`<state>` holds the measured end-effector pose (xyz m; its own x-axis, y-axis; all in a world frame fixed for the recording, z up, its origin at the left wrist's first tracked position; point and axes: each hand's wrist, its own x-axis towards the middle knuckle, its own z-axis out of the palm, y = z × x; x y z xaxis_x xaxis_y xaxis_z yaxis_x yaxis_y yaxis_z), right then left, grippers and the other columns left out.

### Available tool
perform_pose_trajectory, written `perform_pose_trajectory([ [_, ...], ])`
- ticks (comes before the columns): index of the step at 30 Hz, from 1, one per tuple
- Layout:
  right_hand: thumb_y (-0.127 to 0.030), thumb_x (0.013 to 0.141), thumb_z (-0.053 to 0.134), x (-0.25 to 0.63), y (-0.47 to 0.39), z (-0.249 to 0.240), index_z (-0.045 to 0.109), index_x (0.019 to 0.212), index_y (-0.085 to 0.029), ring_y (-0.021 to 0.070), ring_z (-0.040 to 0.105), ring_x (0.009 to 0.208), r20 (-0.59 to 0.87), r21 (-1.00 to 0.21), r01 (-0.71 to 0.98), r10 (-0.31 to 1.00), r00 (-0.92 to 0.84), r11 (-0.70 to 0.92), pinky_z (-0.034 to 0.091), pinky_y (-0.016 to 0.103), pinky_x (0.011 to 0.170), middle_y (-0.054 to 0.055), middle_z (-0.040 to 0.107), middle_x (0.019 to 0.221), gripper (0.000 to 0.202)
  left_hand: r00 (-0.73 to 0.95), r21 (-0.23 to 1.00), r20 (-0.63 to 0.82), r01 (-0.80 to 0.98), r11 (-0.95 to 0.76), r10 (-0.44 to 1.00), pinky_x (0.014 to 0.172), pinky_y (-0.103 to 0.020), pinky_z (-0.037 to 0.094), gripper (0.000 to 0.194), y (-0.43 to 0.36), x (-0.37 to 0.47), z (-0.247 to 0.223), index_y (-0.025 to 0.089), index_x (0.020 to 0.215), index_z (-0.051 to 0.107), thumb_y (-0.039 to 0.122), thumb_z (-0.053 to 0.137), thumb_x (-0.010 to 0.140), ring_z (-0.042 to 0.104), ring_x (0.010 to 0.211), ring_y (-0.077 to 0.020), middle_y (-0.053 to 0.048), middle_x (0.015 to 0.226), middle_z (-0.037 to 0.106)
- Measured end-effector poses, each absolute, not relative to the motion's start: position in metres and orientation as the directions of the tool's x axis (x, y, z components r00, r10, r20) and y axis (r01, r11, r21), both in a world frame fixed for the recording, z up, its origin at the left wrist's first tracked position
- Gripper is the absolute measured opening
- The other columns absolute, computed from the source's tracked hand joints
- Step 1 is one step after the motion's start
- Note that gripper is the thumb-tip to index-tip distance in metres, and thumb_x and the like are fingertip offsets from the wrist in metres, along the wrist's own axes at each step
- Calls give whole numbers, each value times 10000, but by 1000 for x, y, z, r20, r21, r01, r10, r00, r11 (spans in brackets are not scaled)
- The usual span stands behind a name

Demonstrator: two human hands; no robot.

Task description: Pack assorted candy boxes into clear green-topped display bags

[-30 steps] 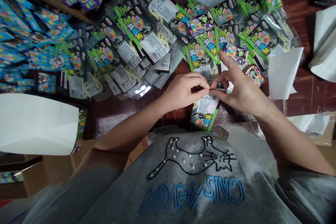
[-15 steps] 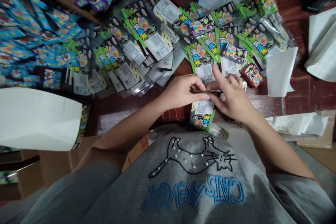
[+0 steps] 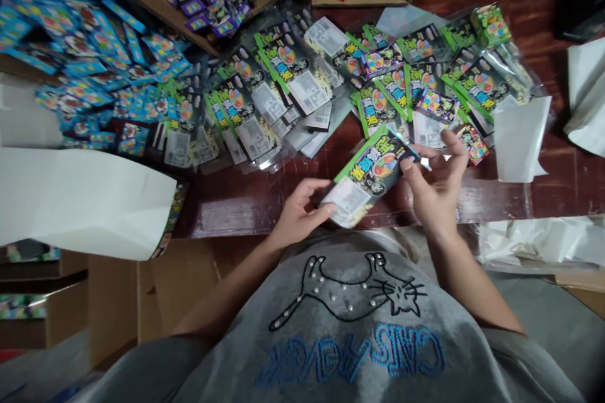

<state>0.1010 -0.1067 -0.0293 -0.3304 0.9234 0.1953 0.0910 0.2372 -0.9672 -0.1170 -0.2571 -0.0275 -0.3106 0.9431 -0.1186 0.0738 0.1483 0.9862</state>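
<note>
While both hands grip it, we see one green-edged packet at frame centre.
Left hand pinches its lower end; right hand clasps its upper end, above the dark table.

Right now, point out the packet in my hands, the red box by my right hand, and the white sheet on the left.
packet (image 3: 373,171), head view, printed front
red box (image 3: 474,143), head view, top face
white sheet (image 3: 80,201), head view, middle
</note>
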Motion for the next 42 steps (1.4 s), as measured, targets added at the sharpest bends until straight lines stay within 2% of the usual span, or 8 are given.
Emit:
perform_pose_trajectory([
  [5, -516, 950, 747, 82, -89, -30, 261, 1610, -481, 254, 630, 1250, 320, -898, 120, 815, -483, 423, 699, 361, 729, 74, 510, 1500, 820, -332, 996, 63, 86, -37, 941, 842, -281, 620, 576, -226, -111, -35, 270, 1434, 526, 390, 788, 935, 735, 1038, -177, -81, 1231, 725],
  [10, -434, 986, 721, 87, -105, -45, 283, 1642, -456, 222, 697, 1004, 248, -945, 37, 783, -570, 326, 685, 369, 746, 41, 687, 1197, 789, -197, 996, 37, 86, -20, 980, 796, -269, 599, 552, -222, -124, -38, 268, 1451, 513, 348, 743, 954, 724, 996, -176, -77, 1200, 710],
  [14, -442, 994, 711, 90, -109, -48, 372, 1629, -409, 215, 716, 905, 158, -966, 58, 757, -634, 250, 685, 417, 799, 34, 728, 1126, 721, -169, 995, 19, 97, -3, 985, 854, -279, 583, 303, -221, -133, -36, 237, 1207, 596, 412, 710, 987, 717, 1027, -172, -67, 1141, 726],
  [18, -536, 999, 680, 81, -107, -45, 152, 1706, -462, 201, 734, 945, 164, -959, 91, 789, -592, 268, 686, 428, 886, 80, 632, 1472, 886, -254, 997, 31, 77, -11, 967, 1010, -334, 559, 256, -212, -137, -33, 222, 1055, 595, 463, 677, 1024, 715, 1176, -185, -88, 1239, 743],
  [21, -538, 1017, 648, 75, -107, -39, -10, 1728, -468, 226, 753, 1039, 156, -957, 100, 772, -616, 273, 675, 467, 964, 74, 661, 1435, 971, -291, 1000, 0, 26, 8, 957, 943, -312, 577, 322, -209, -138, -32, 234, 1158, 589, 461, 737, 984, 741, 1080, -171, -58, 1150, 768],
  [24, -534, 1023, 645, 75, -108, -29, 45, 1734, -450, 244, 760, 1058, 160, -953, 87, 729, -666, 289, 668, 488, 982, 50, 750, 1236, 933, -249, 999, -25, 16, 30, 968, 953, -307, 578, 315, -209, -141, -26, 221, 1137, 671, 446, 781, 946, 738, 1061, -169, -52, 1114, 775],
  [34, -546, 985, 711, 63, -99, 0, 208, 1685, -424, 219, 751, 821, 38, -972, 152, 755, -655, 181, 681, 442, 753, 53, 774, 1263, 871, -249, 986, -106, 100, 135, 963, 750, -262, 568, 145, -197, -145, 12, 174, 894, 743, 316, 764, 914, 688, 768, -128, -25, 868, 785],
  [42, -448, 997, 730, 85, -102, 10, 264, 1689, -451, 228, 776, 1001, 42, -977, 118, 708, -705, 175, 673, 430, 882, 24, 777, 1220, 834, -138, 1000, 3, -10, -4, 990, 896, -285, 619, 261, -209, -152, -3, 180, 986, 765, 370, 889, 857, 771, 960, -156, -65, 1070, 815],
])
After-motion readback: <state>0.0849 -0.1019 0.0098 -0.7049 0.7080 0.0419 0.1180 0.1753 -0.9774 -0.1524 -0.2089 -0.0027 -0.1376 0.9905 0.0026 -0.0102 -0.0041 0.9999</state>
